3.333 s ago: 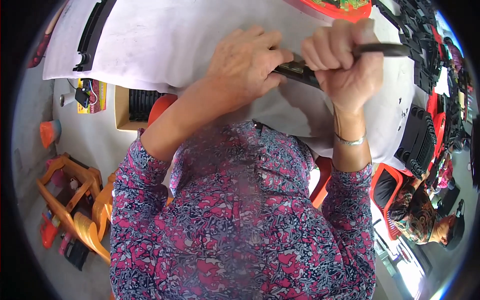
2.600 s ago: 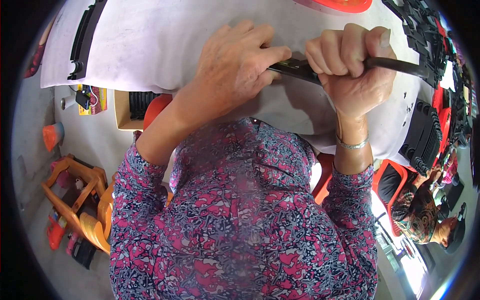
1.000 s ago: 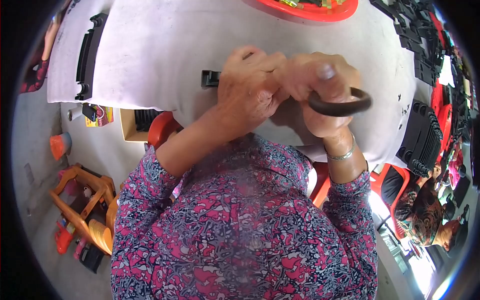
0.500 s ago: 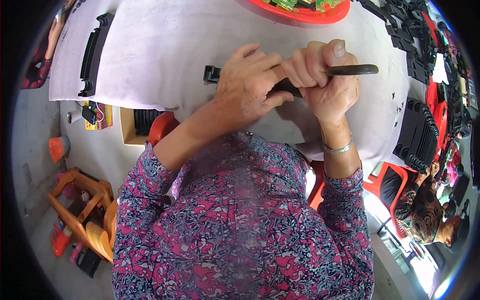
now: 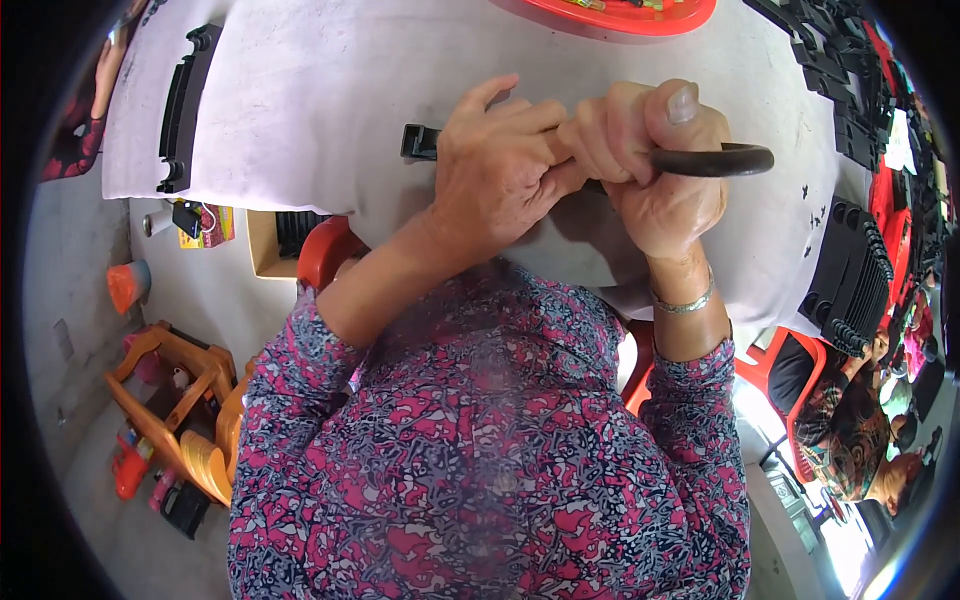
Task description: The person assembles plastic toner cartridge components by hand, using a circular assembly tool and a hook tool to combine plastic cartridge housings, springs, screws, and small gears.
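My left hand (image 5: 497, 180) is closed round a long black plastic part, its index finger raised. The squared, hollow end of this black plastic part (image 5: 420, 142) sticks out on the left. My right hand (image 5: 655, 165) is a fist against my left fingertips, gripping a dark tool with a rounded, looped handle (image 5: 722, 160) that juts out to the right. The tool's working end is hidden by my fingers. Both hands are over the pale cloth-covered table (image 5: 330, 90).
A similar black strip (image 5: 188, 110) lies at the table's left. At the far edge stands a red tray (image 5: 640, 22) with small yellow-green pieces. Stacked black parts (image 5: 848, 275) and more black pieces (image 5: 850, 140) line the right side. Another person (image 5: 850, 440) sits at the right.
The looped handle has turned a little and shows more of its loop. My right hand has shifted slightly right; the black part's end sits slightly further left. The view has tilted slightly.
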`<state>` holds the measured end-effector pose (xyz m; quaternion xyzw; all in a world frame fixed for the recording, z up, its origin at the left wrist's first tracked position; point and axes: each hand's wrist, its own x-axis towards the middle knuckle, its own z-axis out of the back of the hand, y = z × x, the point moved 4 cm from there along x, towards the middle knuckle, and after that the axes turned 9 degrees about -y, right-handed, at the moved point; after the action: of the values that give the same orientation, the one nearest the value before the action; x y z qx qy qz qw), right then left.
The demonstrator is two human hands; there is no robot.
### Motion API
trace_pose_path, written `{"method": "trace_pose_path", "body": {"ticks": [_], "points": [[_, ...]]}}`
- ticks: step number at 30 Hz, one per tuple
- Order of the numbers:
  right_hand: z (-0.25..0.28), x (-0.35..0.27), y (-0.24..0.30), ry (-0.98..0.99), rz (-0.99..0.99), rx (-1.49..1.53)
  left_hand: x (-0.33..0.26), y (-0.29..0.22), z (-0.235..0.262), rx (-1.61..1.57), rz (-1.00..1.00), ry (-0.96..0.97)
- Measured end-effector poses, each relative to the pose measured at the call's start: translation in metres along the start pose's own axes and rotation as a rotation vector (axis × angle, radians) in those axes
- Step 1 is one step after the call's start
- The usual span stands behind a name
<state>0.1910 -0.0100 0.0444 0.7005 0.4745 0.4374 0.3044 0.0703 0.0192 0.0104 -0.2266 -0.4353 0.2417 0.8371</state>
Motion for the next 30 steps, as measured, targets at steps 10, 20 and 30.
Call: {"method": "trace_pose_path", "body": {"ticks": [10,20,30], "points": [[0.005,-0.006,0.006,0.008,0.101,-0.362,-0.001,0.001,0.000,-0.065,-0.005,-0.029],[0.000,-0.007,0.009,0.034,0.152,-0.573,0.000,0.002,0.000,-0.075,-0.022,-0.010],[0.001,-0.017,0.000,-0.421,0.106,-0.215,-0.002,0.001,0.000,0.029,-0.132,0.040]]}}
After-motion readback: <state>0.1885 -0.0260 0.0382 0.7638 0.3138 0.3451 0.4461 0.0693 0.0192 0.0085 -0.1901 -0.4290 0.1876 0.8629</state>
